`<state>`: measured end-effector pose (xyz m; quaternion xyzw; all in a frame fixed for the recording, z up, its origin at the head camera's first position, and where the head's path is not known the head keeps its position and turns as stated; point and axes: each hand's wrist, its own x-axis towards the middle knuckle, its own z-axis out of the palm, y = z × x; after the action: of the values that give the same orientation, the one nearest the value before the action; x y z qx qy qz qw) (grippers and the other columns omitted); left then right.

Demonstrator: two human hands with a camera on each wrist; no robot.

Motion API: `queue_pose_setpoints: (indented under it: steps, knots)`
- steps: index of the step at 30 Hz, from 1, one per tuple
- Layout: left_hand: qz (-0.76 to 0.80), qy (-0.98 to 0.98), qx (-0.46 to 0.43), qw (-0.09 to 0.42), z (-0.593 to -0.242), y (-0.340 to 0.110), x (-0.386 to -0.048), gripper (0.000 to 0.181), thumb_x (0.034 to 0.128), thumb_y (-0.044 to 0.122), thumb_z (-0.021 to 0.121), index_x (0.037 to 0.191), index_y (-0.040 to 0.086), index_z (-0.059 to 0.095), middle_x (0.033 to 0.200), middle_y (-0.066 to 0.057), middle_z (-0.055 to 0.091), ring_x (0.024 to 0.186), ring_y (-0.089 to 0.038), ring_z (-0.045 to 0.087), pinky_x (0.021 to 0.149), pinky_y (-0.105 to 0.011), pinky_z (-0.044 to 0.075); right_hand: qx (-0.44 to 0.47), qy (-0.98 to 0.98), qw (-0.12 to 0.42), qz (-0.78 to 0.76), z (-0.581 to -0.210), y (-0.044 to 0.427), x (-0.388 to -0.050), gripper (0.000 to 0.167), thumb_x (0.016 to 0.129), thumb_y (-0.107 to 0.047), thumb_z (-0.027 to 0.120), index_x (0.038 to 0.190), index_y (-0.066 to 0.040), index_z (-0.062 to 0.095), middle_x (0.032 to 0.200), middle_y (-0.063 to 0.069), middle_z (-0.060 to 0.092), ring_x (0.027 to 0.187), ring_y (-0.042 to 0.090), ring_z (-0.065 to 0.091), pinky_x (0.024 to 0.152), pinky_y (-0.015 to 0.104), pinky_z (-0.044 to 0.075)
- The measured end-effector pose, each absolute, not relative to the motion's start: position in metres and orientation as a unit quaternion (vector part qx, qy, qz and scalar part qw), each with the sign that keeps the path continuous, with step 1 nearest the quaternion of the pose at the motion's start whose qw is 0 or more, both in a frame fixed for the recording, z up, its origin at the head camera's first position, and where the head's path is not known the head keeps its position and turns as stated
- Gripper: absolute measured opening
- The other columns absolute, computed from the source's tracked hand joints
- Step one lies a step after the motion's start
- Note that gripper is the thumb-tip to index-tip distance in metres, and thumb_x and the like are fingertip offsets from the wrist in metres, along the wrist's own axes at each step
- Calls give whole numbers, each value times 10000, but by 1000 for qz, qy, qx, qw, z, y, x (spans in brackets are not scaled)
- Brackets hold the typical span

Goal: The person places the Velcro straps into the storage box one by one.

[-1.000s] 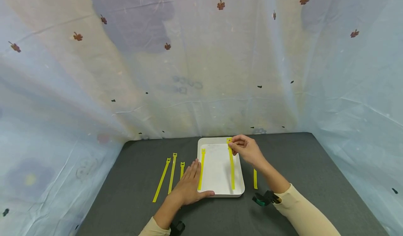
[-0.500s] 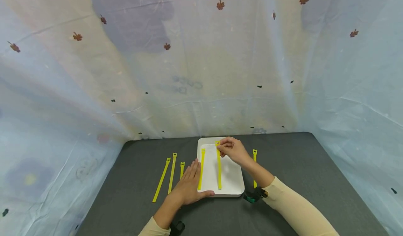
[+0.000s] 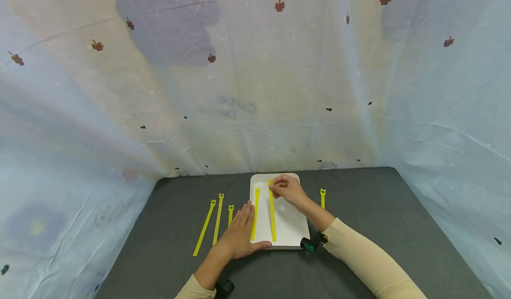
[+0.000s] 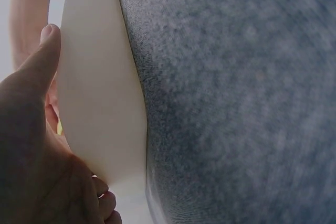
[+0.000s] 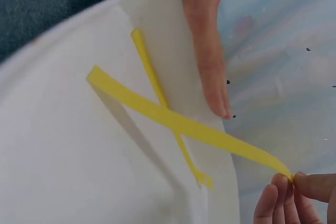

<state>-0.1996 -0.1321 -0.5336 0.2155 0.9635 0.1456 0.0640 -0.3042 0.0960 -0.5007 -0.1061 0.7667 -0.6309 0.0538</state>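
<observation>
A: Status on the right hand [image 3: 290, 191]?
B: Grip's a pinch, thumb and fingers on the head end of the held strap [image 3: 272, 214]. Yellow, thin, bowing slightly in the right wrist view.
A: And where is that strap?
B: Inside the outline of the tray [image 3: 293, 221], head end up, tail slanting down to the floor. Can't tell if the tail tip touches or sits just above.
A: Left hand [image 3: 238, 234]?
B: Grasping nothing, not clenched. Fingers straight along the tray's left edge, thumb at the near edge. Reads as bracing.
A: Done so far?
B: One. The tray strap [image 3: 256, 214] lies flat on the floor near the left wall, roughly lengthwise. The held one is roughly parallel from above, just right of it, not released.
A: Outside?
B: Four on the table [image 3: 359, 201]. Left of the tray: outer strap [image 3: 205, 230], middle strap [image 3: 218, 219], inner strap [image 3: 231, 214], the last partly behind the left hand. Beyond the tray's other side: right strap [image 3: 323, 197], lower part hidden by the arm.
A: So early?
B: My call, yes: one down, one mid-placement, four not in the tray.
</observation>
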Motion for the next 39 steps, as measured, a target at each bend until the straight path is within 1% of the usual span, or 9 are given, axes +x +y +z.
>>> queue_pose_setpoints:
  steps: [7,14,16,20,23,27,30,34,39]
  knots:
    - [150,963,216,62,-533,-132,-200,1282,893,839,630,1704,-22,133,1797,-193,55,1665,-350,89,1339,-513,174,-93,762,69,-638,-507,88,-312,186,1003,-80,770,1100,60,696,960,207,777,813,325,749,854,525,653]
    - [153,962,217,63,-533,-132,-199,1277,893,842,626,1702,-24,150,1797,-192,58,1665,-349,89,1338,-514,175,-72,771,87,-627,-514,80,-319,134,990,-58,777,1055,31,700,884,101,769,762,238,736,824,466,665]
    - [151,962,218,62,-533,-132,-199,1275,894,840,627,1701,-25,151,1796,-195,60,1665,-350,92,1338,-514,177,-68,775,89,-621,-516,79,-320,131,991,-58,776,1052,28,698,871,92,762,763,255,737,808,447,668]
    - [150,962,219,59,-534,-133,-199,1279,892,844,625,1701,-25,149,1796,-195,60,1664,-348,96,1337,-513,181,-55,777,96,-620,-518,76,-322,130,994,-57,771,1056,29,697,866,95,754,829,362,749,810,433,668]
    - [152,962,219,56,-536,-133,-200,1279,891,842,628,1701,-26,152,1796,-196,61,1664,-349,100,1336,-514,184,-48,776,94,-621,-519,76,-323,123,997,-43,763,1056,41,695,862,105,752,827,370,750,812,446,668]
    - [153,962,219,54,-536,-133,-200,1277,891,838,633,1700,-28,155,1796,-197,63,1663,-354,103,1337,-515,181,-42,780,86,-619,-523,74,-327,121,991,-38,767,1039,46,695,826,92,739,705,225,714,775,420,669]
    - [156,962,220,51,-537,-133,-200,1278,890,836,637,1698,-30,159,1796,-197,64,1662,-357,101,1338,-521,170,-35,782,81,-618,-529,72,-331,126,979,-40,780,1030,43,699,805,86,731,676,166,684,724,364,662]
    - [163,960,223,47,-538,-133,-199,1280,889,845,625,1693,-41,173,1794,-204,69,1661,-365,101,1338,-534,156,-27,781,82,-619,-536,69,-335,133,976,-41,783,1037,45,702,809,92,731,701,193,695,681,303,643]
    - [172,958,227,45,-537,-133,-198,1279,893,839,628,1686,-57,177,1789,-222,76,1655,-385,112,1333,-549,163,-22,787,79,-611,-539,67,-336,148,981,-58,781,1048,43,696,813,99,731,668,158,681,642,259,617]
